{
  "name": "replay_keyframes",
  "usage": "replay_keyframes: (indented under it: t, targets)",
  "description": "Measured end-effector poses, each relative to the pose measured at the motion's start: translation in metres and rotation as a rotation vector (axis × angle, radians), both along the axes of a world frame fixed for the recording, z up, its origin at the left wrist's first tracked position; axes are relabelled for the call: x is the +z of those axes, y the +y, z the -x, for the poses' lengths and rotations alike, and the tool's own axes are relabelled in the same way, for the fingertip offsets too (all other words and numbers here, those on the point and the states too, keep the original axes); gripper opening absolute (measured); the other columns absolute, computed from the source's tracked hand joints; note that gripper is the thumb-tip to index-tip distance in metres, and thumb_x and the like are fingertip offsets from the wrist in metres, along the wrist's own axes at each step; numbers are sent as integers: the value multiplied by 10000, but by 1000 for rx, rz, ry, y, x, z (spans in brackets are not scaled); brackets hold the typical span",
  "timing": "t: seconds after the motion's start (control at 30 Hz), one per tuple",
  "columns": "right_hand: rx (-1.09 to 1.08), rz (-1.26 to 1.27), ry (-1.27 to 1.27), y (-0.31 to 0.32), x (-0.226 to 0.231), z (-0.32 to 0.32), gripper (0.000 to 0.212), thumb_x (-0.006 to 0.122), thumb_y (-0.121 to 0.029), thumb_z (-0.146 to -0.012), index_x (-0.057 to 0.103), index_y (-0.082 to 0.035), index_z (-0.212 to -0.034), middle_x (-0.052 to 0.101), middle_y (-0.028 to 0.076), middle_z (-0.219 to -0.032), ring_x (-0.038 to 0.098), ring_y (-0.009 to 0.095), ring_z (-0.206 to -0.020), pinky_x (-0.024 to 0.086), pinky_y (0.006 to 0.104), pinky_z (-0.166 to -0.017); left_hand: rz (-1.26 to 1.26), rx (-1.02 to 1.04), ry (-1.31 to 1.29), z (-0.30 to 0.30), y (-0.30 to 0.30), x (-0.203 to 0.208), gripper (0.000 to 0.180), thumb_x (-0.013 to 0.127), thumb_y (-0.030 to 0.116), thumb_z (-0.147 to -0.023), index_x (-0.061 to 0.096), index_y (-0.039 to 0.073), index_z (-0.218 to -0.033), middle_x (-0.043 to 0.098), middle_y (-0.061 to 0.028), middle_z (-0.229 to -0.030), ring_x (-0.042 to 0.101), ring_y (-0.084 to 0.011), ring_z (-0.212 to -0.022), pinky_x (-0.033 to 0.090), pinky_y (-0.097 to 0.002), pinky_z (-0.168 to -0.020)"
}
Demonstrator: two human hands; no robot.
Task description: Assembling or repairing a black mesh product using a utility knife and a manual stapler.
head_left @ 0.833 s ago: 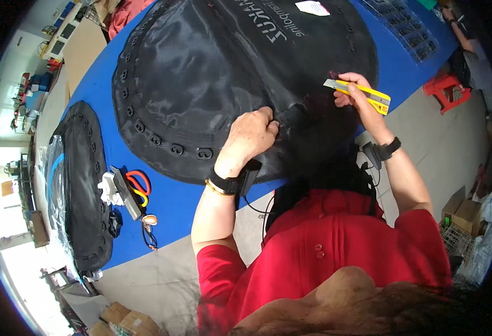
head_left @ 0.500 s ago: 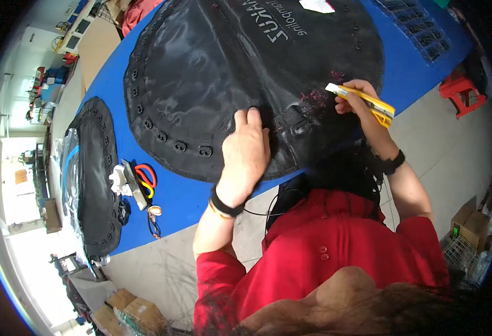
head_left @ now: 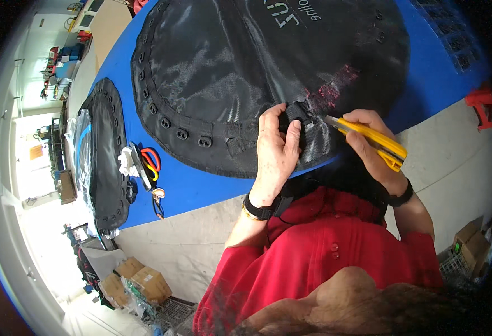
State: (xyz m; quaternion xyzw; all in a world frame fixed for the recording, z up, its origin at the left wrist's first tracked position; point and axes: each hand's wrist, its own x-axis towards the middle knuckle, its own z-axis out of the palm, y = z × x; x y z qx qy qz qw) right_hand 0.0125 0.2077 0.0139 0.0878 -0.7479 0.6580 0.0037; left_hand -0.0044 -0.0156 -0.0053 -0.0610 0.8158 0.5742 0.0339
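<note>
A round black trampoline mat covers much of the blue table, with buckle-like fittings along its rim. My left hand pinches a fold of webbing near the mat's front edge, thumb on the right and fingers on the left. In my right hand is a yellow utility knife. Its tip points left at the pinched webbing; whether the two touch I cannot tell. Reddish thread scraps lie on the mat just beyond the knife.
Left of the mat, scissors with red and yellow handles lie beside a white item. A second black mat is partly under clear plastic. A red stool stands at the right, cardboard boxes on the floor at lower left.
My left hand has moved right and changed from resting on the mat to pinching the webbing. The knife has come down closer to that hand. The whole view has shifted.
</note>
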Motion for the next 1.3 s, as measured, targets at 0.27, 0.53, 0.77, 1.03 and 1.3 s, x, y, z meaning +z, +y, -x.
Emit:
replay_keyframes:
  t: [0.27,0.53,0.77,1.03,1.3]
  targets:
    - [63,32,8,-10,-5,7,341,643,-161,-961,563,-21,-1261,633,125,-1180,646,197,-1031,510,317,-916,365,92,182,9,13,7,332,726,197,-916,543,-15,-1094,538,-210,-1014,574,-369,-918,499,-437,-787]
    - [-1,-200,234,-20,-17,19,332,704,-38,-889,606,-34,-1207,686,128,-1113,696,240,-965,555,334,-860,433,86,220,13,9,1,244,736,145,-897,555,-11,-944,546,-171,-907,548,-332,-823,470,-417,-756]
    - [-39,-211,262,-32,-20,27,290,734,-37,-871,639,-42,-1145,697,131,-1082,701,264,-957,555,339,-855,412,81,255,14,8,-3,211,722,101,-889,550,-13,-937,545,-164,-880,547,-328,-807,467,-413,-745]
    - [-61,-242,243,-38,-20,35,258,719,-32,-873,647,-44,-1120,701,115,-1059,704,265,-950,559,340,-838,408,75,280,13,8,-2,210,717,94,-889,546,-20,-934,551,-176,-899,556,-338,-821,476,-411,-756]
    - [-9,-204,187,-32,-18,38,244,695,-6,-871,646,-37,-1108,701,117,-1034,709,262,-937,560,335,-827,415,90,206,13,11,1,215,711,111,-894,551,-22,-951,562,-193,-933,579,-367,-847,488,-425,-765]
